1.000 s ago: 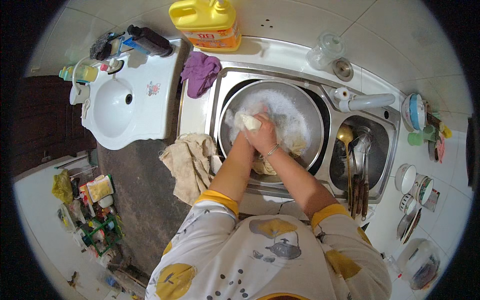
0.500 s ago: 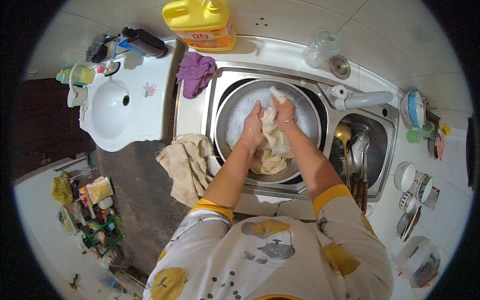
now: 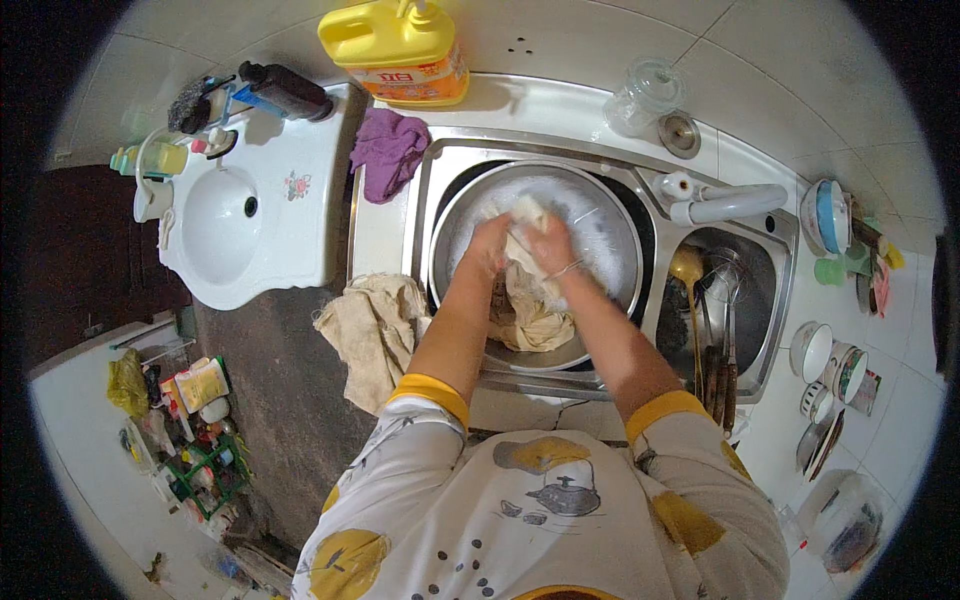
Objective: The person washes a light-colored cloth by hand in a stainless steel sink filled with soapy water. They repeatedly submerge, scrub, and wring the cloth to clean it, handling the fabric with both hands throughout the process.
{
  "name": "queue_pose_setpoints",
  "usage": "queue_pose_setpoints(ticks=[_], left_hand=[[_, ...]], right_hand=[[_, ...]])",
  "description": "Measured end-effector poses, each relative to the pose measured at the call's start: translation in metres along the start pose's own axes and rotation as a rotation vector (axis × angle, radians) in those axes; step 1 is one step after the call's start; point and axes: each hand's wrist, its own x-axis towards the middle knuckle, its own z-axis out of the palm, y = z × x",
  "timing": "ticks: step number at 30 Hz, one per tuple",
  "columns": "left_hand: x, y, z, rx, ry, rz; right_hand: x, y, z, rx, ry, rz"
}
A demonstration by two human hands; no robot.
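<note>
A round metal basin (image 3: 627, 225) of sudsy water sits in the larger sink compartment. Bunched inside it is a wet cream cloth (image 3: 535, 322), its lower part lying against the basin's near side. My left hand (image 3: 489, 243) grips the upper part of this cloth from the left. From the right, my right hand (image 3: 546, 247) is closed on the same cloth, close beside the left one; both are slightly blurred. A bracelet circles my right wrist. Another cream cloth (image 3: 372, 335) hangs over the counter edge left of the basin.
A purple cloth (image 3: 388, 155) and a yellow jug (image 3: 405, 55) lie beyond the basin, left. The grey faucet (image 3: 735, 203) reaches over the smaller compartment, where a gold ladle (image 3: 688, 265) and other utensils rest. Bowls (image 3: 811, 350) stand at right; a white washbasin (image 3: 300, 235) is at left.
Both hands have shifted slightly left and toward me, drawing closer together on the cloth. The cloth's upper end has moved left and lower with them.
</note>
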Motion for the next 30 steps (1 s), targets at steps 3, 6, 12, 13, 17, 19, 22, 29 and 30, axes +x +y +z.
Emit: queue_pose_setpoints(ticks=[3,6,12,13,17,19,22,29,30], left_hand=[[-0.005,-0.006,-0.003,-0.235,-0.251,0.008],[-0.012,-0.025,0.024,-0.04,-0.17,0.163],[-0.026,-0.003,0.025,-0.39,-0.511,0.071],[-0.024,0.0,0.041,-0.49,-0.09,0.158],[-0.093,0.02,0.086,-0.428,-0.048,-0.06],[-0.024,-0.013,0.024,-0.666,-0.658,-0.005],[-0.081,0.037,0.061,-0.554,-0.048,0.138],[-0.033,0.002,0.01,1.077,0.372,0.466],[-0.034,0.005,0.005,0.922,0.344,0.392]], right_hand=[[-0.036,-0.047,0.011,-0.146,-0.032,-0.185],[-0.016,-0.04,0.001,-0.248,-0.002,-0.024],[-0.027,-0.042,0.002,-0.528,-0.052,-0.25],[-0.031,-0.037,0.004,-0.526,-0.058,-0.273],[0.008,-0.007,-0.021,-0.463,-0.037,-0.092],[0.043,0.012,-0.032,-0.345,0.053,0.187],[0.045,0.032,-0.034,0.437,0.409,0.416],[0.043,0.068,-0.039,-0.74,-0.164,0.262],[0.04,0.04,-0.042,-0.471,-0.064,0.384]])
